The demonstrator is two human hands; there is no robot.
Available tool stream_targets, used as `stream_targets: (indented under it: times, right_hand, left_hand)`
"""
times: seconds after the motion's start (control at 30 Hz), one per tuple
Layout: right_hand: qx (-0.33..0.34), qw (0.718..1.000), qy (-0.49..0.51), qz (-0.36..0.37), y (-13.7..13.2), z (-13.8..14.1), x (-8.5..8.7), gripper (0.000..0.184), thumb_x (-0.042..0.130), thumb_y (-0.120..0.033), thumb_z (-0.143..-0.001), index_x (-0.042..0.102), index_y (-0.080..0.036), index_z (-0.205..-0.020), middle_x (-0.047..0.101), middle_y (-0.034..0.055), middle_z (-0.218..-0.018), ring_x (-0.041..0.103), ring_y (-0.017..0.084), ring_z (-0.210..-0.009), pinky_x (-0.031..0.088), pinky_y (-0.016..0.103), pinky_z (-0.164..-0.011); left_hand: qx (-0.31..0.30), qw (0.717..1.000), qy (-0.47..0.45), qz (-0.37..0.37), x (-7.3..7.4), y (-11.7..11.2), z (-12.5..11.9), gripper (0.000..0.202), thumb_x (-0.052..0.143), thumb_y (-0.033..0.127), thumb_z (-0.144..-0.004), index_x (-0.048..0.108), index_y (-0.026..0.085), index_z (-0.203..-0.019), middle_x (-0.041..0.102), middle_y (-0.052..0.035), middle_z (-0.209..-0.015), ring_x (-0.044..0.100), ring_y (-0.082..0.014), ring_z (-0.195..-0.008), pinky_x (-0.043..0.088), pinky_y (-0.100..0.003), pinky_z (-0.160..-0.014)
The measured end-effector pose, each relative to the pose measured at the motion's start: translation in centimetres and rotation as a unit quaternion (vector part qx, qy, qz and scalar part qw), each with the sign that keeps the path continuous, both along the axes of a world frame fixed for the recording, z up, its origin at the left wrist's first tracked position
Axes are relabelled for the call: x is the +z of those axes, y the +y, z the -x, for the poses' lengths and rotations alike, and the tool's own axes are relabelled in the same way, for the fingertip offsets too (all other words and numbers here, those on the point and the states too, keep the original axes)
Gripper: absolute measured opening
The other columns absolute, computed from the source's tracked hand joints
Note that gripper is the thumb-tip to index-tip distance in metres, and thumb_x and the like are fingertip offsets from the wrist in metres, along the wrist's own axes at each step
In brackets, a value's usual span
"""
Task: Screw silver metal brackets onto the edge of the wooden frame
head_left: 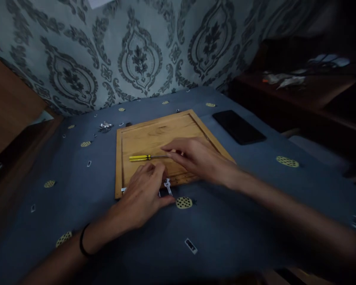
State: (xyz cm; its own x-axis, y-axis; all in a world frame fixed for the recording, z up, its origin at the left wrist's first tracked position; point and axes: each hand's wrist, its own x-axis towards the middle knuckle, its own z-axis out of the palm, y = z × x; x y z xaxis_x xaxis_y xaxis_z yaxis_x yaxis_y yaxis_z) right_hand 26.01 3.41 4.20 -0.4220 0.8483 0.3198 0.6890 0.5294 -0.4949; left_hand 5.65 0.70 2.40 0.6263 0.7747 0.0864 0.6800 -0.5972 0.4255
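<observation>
A wooden board (154, 134) lies on a blue patterned cloth (231, 221). On the board lies a yellow-handled screwdriver (140, 157), its shaft pointing right. My right hand (195, 158) hovers over the board with its fingertips at the shaft's end; the fingers are loosely curled and partly smeared. My left hand (144, 194) rests on the board's near edge, fingers curled over a small metal part (167, 185) that sticks out beside the fingertips. A black band circles my left wrist.
A black phone (239, 126) lies right of the board. Small metal pieces (106, 126) sit at the board's far left on the cloth. Patterned wall behind; a dark wooden shelf (299, 91) with clutter at the right; wooden furniture at the left.
</observation>
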Motion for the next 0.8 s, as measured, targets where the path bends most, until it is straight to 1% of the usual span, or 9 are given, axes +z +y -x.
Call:
stream_targets:
  times: [0.07, 0.17, 0.27, 0.37, 0.47, 0.6, 0.63, 0.7, 0.8]
  right_hand:
    - [0.039, 0.997, -0.050, 0.049, 3.4, 1.5, 0.3, 0.019, 0.058, -0.022, -0.099, 0.075, -0.014, -0.104, 0.077, 0.0067, -0.092, 0.069, 0.017, -0.079, 0.048, 0.028, -0.070]
    - [0.076, 0.992, -0.078, 0.060, 7.1, 4.1, -0.6, 0.015, 0.072, -0.028, -0.089, 0.075, -0.015, -0.096, 0.076, 0.0040, -0.087, 0.066, 0.016, -0.077, 0.044, 0.026, -0.067]
    - [0.095, 0.989, -0.094, 0.056, 8.5, 5.9, -2.2, 0.006, 0.073, -0.026, -0.085, 0.071, -0.020, -0.084, 0.072, 0.0016, -0.080, 0.060, 0.016, -0.071, 0.038, 0.027, -0.061]
    - [0.097, 0.990, -0.092, 0.055, 8.6, 6.2, -3.1, 0.007, 0.070, -0.023, -0.083, 0.066, -0.022, -0.078, 0.067, -0.0001, -0.074, 0.055, 0.016, -0.067, 0.035, 0.028, -0.060]
    - [0.056, 0.995, -0.068, 0.050, 8.1, 4.8, -2.9, 0.008, 0.070, -0.024, -0.082, 0.063, -0.019, -0.080, 0.065, 0.0002, -0.073, 0.054, 0.015, -0.065, 0.036, 0.028, -0.060]
    - [-0.069, 0.997, 0.031, -0.016, 5.8, 1.9, -1.6, 0.018, 0.052, -0.028, -0.099, 0.057, -0.016, -0.110, 0.066, 0.0054, -0.093, 0.060, 0.016, -0.076, 0.044, 0.028, -0.062]
    - [-0.116, 0.983, 0.128, -0.060, 4.8, 1.3, -1.2, 0.018, 0.056, -0.031, -0.097, 0.057, -0.018, -0.110, 0.065, 0.0035, -0.090, 0.060, 0.016, -0.073, 0.046, 0.027, -0.060]
    - [-0.146, 0.944, 0.279, -0.099, 2.3, 0.8, -0.5, 0.018, 0.063, -0.037, -0.096, 0.057, -0.024, -0.105, 0.061, -0.0010, -0.087, 0.059, 0.012, -0.063, 0.048, 0.025, -0.051]
    - [-0.146, 0.905, 0.383, -0.113, -1.3, 1.1, 0.0, 0.020, 0.071, -0.039, -0.093, 0.057, -0.025, -0.093, 0.059, -0.0039, -0.083, 0.056, 0.007, -0.051, 0.049, 0.022, -0.044]
  left_hand:
    - [0.000, 1.000, 0.005, -0.002, 0.2, 0.0, -0.1, 0.045, 0.089, 0.029, -0.076, 0.048, 0.023, -0.094, 0.061, -0.0030, -0.097, 0.058, -0.0259, -0.092, 0.050, -0.040, -0.078]
    - [0.003, 1.000, 0.015, 0.013, 0.7, 0.1, -0.2, 0.048, 0.089, 0.027, -0.075, 0.044, 0.023, -0.091, 0.059, -0.0016, -0.095, 0.057, -0.0246, -0.090, 0.049, -0.038, -0.077]
    - [0.006, 0.999, 0.020, 0.032, 1.0, 0.3, -0.3, 0.050, 0.089, 0.026, -0.074, 0.042, 0.024, -0.091, 0.060, -0.0026, -0.099, 0.057, -0.0261, -0.096, 0.050, -0.041, -0.083]
    - [0.007, 0.999, 0.016, 0.039, 0.8, 0.4, -0.2, 0.053, 0.089, 0.026, -0.073, 0.041, 0.024, -0.096, 0.061, -0.0036, -0.102, 0.058, -0.0275, -0.101, 0.051, -0.044, -0.087]
    - [0.001, 0.999, -0.012, 0.032, 0.1, 0.4, 0.0, 0.056, 0.089, 0.028, -0.074, 0.042, 0.025, -0.104, 0.063, -0.0033, -0.103, 0.060, -0.0280, -0.102, 0.052, -0.045, -0.088]
    - [-0.013, 0.999, -0.043, 0.016, -0.7, 0.3, 0.3, 0.057, 0.089, 0.027, -0.075, 0.043, 0.024, -0.109, 0.064, -0.0037, -0.101, 0.061, -0.0284, -0.103, 0.052, -0.044, -0.088]
    - [-0.014, 0.999, -0.046, 0.014, -0.7, 0.2, 0.3, 0.058, 0.090, 0.027, -0.075, 0.044, 0.024, -0.110, 0.064, -0.0038, -0.101, 0.061, -0.0285, -0.104, 0.052, -0.043, -0.088]
    - [-0.012, 0.999, -0.050, 0.013, -0.7, 0.2, 0.4, 0.060, 0.090, 0.027, -0.074, 0.045, 0.024, -0.113, 0.065, -0.0037, -0.101, 0.061, -0.0286, -0.104, 0.052, -0.043, -0.088]
    - [-0.002, 0.999, -0.048, 0.021, -0.7, 0.2, 0.4, 0.061, 0.090, 0.029, -0.074, 0.046, 0.023, -0.116, 0.065, -0.0044, -0.102, 0.062, -0.0293, -0.104, 0.053, -0.042, -0.087]
